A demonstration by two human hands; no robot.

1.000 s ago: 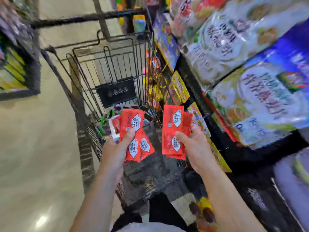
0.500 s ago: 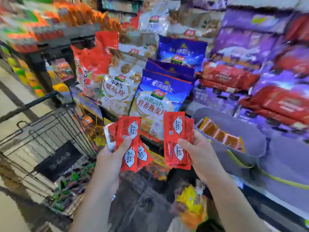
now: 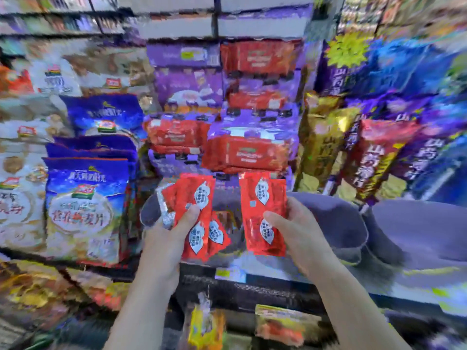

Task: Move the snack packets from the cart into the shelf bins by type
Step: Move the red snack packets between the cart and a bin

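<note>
My left hand (image 3: 166, 238) grips a fanned bunch of red snack packets (image 3: 194, 198) with white labels, a silver-edged packet tucked behind them. My right hand (image 3: 295, 231) holds another small stack of the same red packets (image 3: 262, 210). Both bunches hover just in front of a grey shelf bin (image 3: 336, 218) at the shelf's front edge. A second grey bin (image 3: 417, 231) stands to its right. The cart is out of view.
Large blue and white cereal bags (image 3: 86, 205) fill the shelf on the left. Purple and red boxes (image 3: 242, 152) are stacked behind the bins, gold and red chip bags (image 3: 371, 157) on the right. Yellow hanging packets (image 3: 204, 327) dangle below the shelf edge.
The view has swung right, from the cart to the shelf front. Both hands kept their red packets and now hold them before the grey bins.
</note>
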